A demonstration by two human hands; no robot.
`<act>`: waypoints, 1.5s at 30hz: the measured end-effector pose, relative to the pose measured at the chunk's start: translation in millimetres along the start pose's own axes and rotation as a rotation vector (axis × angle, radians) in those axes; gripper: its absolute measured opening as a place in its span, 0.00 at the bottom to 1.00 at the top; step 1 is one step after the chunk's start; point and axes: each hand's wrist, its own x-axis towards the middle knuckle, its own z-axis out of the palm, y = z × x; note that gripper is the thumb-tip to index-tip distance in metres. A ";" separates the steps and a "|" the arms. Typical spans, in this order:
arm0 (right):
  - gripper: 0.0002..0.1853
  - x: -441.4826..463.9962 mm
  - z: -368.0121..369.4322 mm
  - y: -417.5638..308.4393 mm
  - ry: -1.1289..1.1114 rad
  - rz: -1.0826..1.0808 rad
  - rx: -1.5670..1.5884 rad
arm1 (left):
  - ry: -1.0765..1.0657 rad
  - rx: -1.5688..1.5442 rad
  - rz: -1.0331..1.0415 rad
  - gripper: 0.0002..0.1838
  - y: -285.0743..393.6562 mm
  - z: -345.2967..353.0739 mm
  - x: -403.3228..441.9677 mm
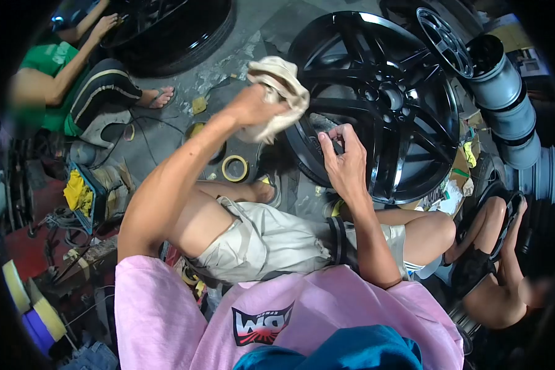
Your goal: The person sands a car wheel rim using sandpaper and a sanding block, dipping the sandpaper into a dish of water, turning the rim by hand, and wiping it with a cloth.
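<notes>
Head view, looking forward and down. Hands apart from each other, both at front. In left hand (256, 106): clenched tight on a bunched cream cloth (298, 97), with folds spilling above and below the fist. Held over the left edge of a large black wheel (375, 100), partly overlapping the rim in this view; contact with rim, cannot tell. At right hand (348, 161): loosely unfolded, with thumb up and fingers bent, a gap between them. In front of the wheel's lower-left rim; touch or near miss, cannot tell.

Wheel: directly ahead, slightly right, face up toward the camera. Glossy, with broad spokes around an open hub.

On the floor near the wheel, left of it: a yellow tape roll (245, 168); farther up and left, a small yellow block (198, 105). To the right: silver wheel barrels (505, 89) in a stack, with a spoked silver wheel (444, 41) leaning near the top.

At upper left: a person in a green top (46, 61), seated, with one hand at another dark wheel (197, 46). At lower right: a second person (496, 302), bare-shouldered. At left: a bright yellow cloth (78, 192) by a blue-edged tray.
</notes>
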 end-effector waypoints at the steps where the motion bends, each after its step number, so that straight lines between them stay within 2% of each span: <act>1: 0.11 0.0 -1.2 -1.3 0.011 -0.004 0.002 | 0.043 0.100 -0.070 0.36 -5.6 -16.8 3.8; 4: 0.11 -4.8 -3.4 -0.7 0.024 0.052 0.020 | 0.115 0.492 -0.328 0.32 -18.4 -54.3 -6.1; 5: 0.11 -4.5 -3.1 3.0 0.057 -0.008 0.039 | 0.112 0.509 -0.316 0.32 -22.8 -61.3 -11.2; 7: 0.09 -5.1 -0.6 4.6 0.100 -0.092 0.075 | 0.030 0.620 -0.290 0.38 -32.4 -63.4 -26.6; 8: 0.09 -5.3 -0.6 4.1 0.118 -0.086 0.080 | 0.025 0.636 -0.279 0.38 -33.0 -56.6 -29.4; 10: 0.07 -5.3 -3.6 3.8 0.088 -0.247 0.097 | 0.081 0.617 -0.210 0.47 -31.0 -42.8 -33.2; 11: 0.05 -6.5 -3.8 2.2 0.065 -0.278 0.134 | -0.021 0.571 -0.290 0.54 -4.2 -39.4 -33.4; 12: 0.05 -7.8 -3.9 6.2 0.048 -0.336 0.098 | -0.024 0.579 -0.280 0.54 4.5 -29.1 -33.8; 15: 0.06 -13.3 -5.0 4.0 0.045 -0.347 0.023 | -0.140 0.224 0.062 0.47 21.1 -11.6 -37.3; 16: 0.06 -14.0 -3.4 3.9 0.042 -0.346 0.000 | -0.219 0.174 0.043 0.42 25.5 -7.4 -33.9; 18: 0.07 -15.7 -2.9 4.5 0.035 -0.346 -0.022 | -0.436 -0.115 -0.113 0.35 38.4 -2.5 -36.0; 19: 0.07 -16.1 -3.4 5.8 0.042 -0.341 -0.019 | -0.432 -0.114 -0.116 0.35 39.3 4.0 -37.4; 21: 0.07 -15.8 -1.7 6.0 0.044 -0.342 -0.011 | -0.431 -0.355 -0.074 0.28 41.2 14.5 -43.8; 22: 0.07 -15.4 -1.8 7.1 0.065 -0.318 0.004 | -0.429 -0.354 -0.075 0.28 42.7 18.7 -44.4; 24: 0.07 -15.1 -3.2 8.8 0.097 -0.291 0.011 | -0.412 -0.246 -0.258 0.24 56.1 25.7 -45.3; 26: 0.08 -14.8 -5.4 9.3 0.128 -0.196 0.068 | -0.370 -0.315 -0.157 0.23 47.4 38.6 -43.7; 28: 0.07 -14.1 -4.4 14.2 0.152 -0.214 0.097 | -0.332 -0.229 -0.165 0.23 43.5 33.4 -39.0; 29: 0.07 -13.6 -5.9 12.9 0.156 -0.219 0.078 | -0.362 -0.228 -0.198 0.28 46.5 27.3 -37.1; 30: 0.07 -14.0 -6.5 11.1 0.158 -0.224 0.061 | -0.372 -0.224 -0.184 0.28 49.3 24.4 -36.1; 33: 0.07 -14.3 -5.7 11.2 0.155 -0.207 0.060 | -0.434 -0.329 -0.222 0.23 44.2 19.2 -31.4; 39: 0.07 -14.5 -7.4 8.7 0.130 -0.202 0.074 | -0.411 -0.325 -0.255 0.23 41.5 13.1 -24.3; 44: 0.07 -16.2 -7.7 9.3 0.143 -0.201 0.072 | -0.433 -0.253 -0.199 0.19 39.0 4.8 -18.8; 45: 0.07 -16.6 -8.0 8.4 0.135 -0.201 0.072 | -0.452 -0.315 -0.266 0.19 43.8 4.8 -21.8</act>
